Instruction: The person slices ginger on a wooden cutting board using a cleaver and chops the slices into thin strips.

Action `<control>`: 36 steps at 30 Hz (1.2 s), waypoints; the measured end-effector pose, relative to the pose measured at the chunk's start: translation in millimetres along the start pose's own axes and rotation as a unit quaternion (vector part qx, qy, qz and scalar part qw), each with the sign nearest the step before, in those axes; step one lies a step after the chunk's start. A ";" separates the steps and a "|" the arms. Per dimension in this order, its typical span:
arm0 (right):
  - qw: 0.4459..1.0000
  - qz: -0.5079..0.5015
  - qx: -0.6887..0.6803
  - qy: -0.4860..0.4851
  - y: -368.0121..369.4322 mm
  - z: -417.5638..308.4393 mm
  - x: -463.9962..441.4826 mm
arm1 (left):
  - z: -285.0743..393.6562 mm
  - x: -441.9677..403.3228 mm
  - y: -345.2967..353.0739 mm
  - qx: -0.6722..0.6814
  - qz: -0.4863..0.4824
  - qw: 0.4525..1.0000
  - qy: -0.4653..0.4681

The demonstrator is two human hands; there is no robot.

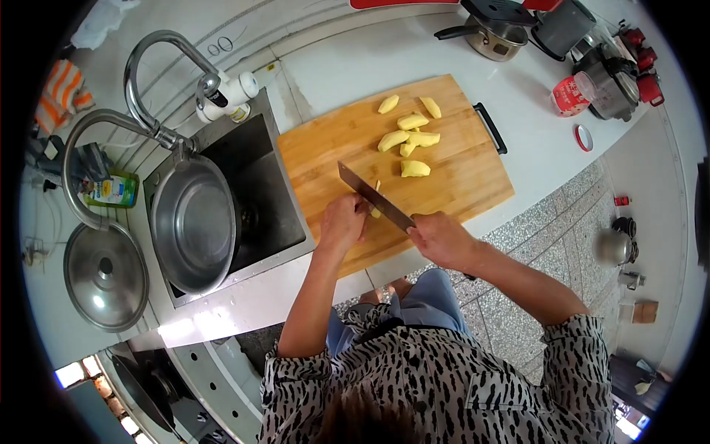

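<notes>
My right hand (441, 240) is closed round the handle of a kitchen knife (376, 195), whose broad blade points up and left over the wooden cutting board (314, 159). Against the blade's near side, the fingers of my left hand (343, 223) are curled over a pale yellow potato piece (376, 212), mostly hidden by hand and knife. A thin yellow sliver shows just past the blade. Farther up the board lie several peeled potato chunks, among them a blunt one (416, 169), a middle one (412, 121) and a far one (388, 103).
Left of the board is a sink (255, 166) with a metal basin (194, 226) under a curved faucet (134, 81). A pot lid (106, 276) and green bottle (118, 189) stand beyond. A saucepan (495, 38), red-labelled jar (572, 96) and ring lid (583, 138) occupy the right counter.
</notes>
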State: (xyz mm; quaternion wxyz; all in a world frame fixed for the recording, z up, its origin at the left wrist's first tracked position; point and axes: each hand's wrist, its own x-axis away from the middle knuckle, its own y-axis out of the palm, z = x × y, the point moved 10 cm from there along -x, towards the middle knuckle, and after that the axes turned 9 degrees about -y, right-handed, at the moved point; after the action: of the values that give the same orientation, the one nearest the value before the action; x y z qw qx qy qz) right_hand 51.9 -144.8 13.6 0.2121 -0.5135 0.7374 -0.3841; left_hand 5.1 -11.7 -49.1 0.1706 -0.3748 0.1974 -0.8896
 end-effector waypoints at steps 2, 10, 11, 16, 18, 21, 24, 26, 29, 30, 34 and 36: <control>1.000 0.020 0.008 -0.008 9.0 -2.5 -4.6 | 0.9 -1.0 -0.9 -0.010 0.007 1.000 0.008; 0.998 0.054 -0.011 0.017 -8.9 1.3 9.2 | -2.0 0.9 -3.0 -0.018 0.040 0.999 0.032; 0.998 0.054 -0.011 0.018 -10.9 0.9 11.0 | -4.2 -0.7 -1.5 -0.018 0.039 0.999 0.032; 0.999 0.041 0.025 -0.021 -11.5 -5.4 11.3 | -7.9 -4.9 0.1 -0.024 0.038 0.998 0.043; 0.999 0.035 0.021 -0.021 -13.5 -6.1 9.9 | -4.1 -1.8 -1.2 -0.024 0.035 0.998 0.037; 0.999 0.024 0.011 -0.029 -12.5 -1.7 5.2 | -0.9 0.4 -1.8 -0.022 0.028 0.999 0.023; 0.999 0.013 -0.005 -0.037 -1.5 3.3 1.0 | 3.5 2.4 -2.9 -0.025 0.022 0.999 0.018; 0.999 0.009 -0.016 -0.041 9.1 0.5 -3.3 | 4.3 2.5 -4.0 -0.031 0.021 0.999 0.020; 0.999 0.046 0.009 0.002 14.1 1.4 -3.5 | 0.1 -2.1 -0.7 -0.037 0.014 0.999 0.016; 0.998 0.056 -0.005 0.012 13.4 4.1 -3.0 | 0.7 -2.7 -1.3 -0.045 0.024 0.998 0.023; 0.996 0.078 -0.036 0.009 -6.6 2.9 6.9 | -1.1 -3.0 -0.5 0.010 0.016 1.000 0.018; 0.997 0.064 -0.030 0.015 -8.6 5.9 11.2 | -8.3 -6.3 2.0 0.041 0.012 0.999 -0.002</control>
State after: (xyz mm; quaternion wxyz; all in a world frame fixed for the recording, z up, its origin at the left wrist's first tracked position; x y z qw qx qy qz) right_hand 56.9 -158.7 17.6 0.2097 -0.4660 0.7828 -0.3551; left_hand 3.5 -8.7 -59.1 0.1966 -0.3670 0.1648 -0.8942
